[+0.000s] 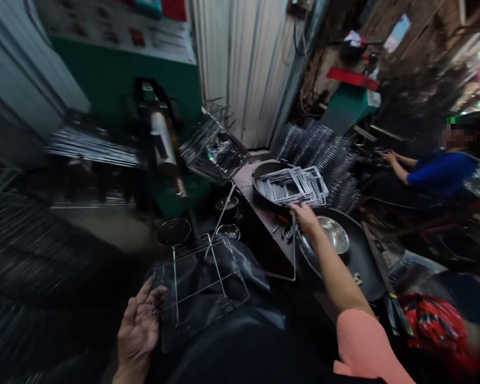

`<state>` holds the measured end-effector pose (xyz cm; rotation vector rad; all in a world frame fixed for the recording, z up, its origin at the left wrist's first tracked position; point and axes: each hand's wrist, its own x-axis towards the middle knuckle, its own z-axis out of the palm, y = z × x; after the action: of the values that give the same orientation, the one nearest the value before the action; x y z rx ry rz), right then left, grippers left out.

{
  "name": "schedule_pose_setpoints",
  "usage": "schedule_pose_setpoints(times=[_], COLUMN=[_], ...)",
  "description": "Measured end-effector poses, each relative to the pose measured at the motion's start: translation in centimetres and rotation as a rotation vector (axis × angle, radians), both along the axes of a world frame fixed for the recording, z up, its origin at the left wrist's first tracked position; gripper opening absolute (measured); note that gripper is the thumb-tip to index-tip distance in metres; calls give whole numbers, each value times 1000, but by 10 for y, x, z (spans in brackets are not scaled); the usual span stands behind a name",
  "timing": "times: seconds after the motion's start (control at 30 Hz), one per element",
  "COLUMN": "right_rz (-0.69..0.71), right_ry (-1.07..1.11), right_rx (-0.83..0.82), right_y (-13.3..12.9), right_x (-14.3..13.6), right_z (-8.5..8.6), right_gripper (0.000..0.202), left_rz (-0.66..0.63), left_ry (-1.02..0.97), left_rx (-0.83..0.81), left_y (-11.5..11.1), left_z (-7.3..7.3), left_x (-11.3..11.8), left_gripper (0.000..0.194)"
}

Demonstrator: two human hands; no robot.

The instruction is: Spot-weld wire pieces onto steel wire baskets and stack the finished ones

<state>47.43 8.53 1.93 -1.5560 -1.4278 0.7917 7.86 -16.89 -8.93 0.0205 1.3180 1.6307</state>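
My left hand (141,322) is at the lower left, palm turned up and fingers curled loosely, beside the left edge of a wire rack (200,292) lying over my lap; whether it grips the wire is unclear. My right hand (304,217) reaches forward with its fingers closed on a bent wire piece (294,250), at the near rim of a round black pan (260,198). Flat metal wire frames (304,184) are heaped in that pan. Slightly blurred, a thin wire slants up from the rack.
A green machine (164,138) stands ahead. Stacked racks (94,146) are to its left; more wire stacks (320,149) are behind the pan. A steel bowl (335,234) sits in a large black tray (364,266). At the right sits a person in blue (444,173).
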Motion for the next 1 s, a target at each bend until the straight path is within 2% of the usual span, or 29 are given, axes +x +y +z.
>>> schedule_pose_setpoints(times=[0.07, 0.17, 0.23, 0.33, 0.43, 0.57, 0.67, 0.8, 0.9, 1.0], right_rz=[275, 435, 495, 554, 575, 528, 484, 460, 464, 454], right_ry=[100, 107, 98, 70, 30, 26, 43, 89, 101, 79], right_rx=[-324, -432, -453, -480, -495, -462, -435, -380, -347, -315], right_y=[-7, -14, -14, -9, -4, -7, -21, -60, -95, -116], right_x=[-69, -153, -190, -218, -224, -211, -187, -149, -131, -129], right_z=[-20, -41, -50, -62, -76, -91, -99, -116, -134, -145], right_gripper=[16, 13, 16, 21, 23, 15, 14, 26, 39, 48], left_rz=[26, 42, 56, 70, 64, 39, -51, -177, -220, -246], left_ry=[-76, -127, -130, -120, -99, -8, 108, 254, 316, 416], left_rx=[25, 47, 51, 21, -75, -183, -263, -374, -431, -458], left_y=[1, -1, -4, -4, 2, 11, 13, 9, 9, 11], left_z=[6, 10, 9, 8, 9, 5, -6, -17, -14, -10], left_x=[0, -2, -4, -6, -8, -12, -19, -26, -25, -21], left_gripper=[67, 68, 66, 58, 43, 22, 31, 50, 58, 67])
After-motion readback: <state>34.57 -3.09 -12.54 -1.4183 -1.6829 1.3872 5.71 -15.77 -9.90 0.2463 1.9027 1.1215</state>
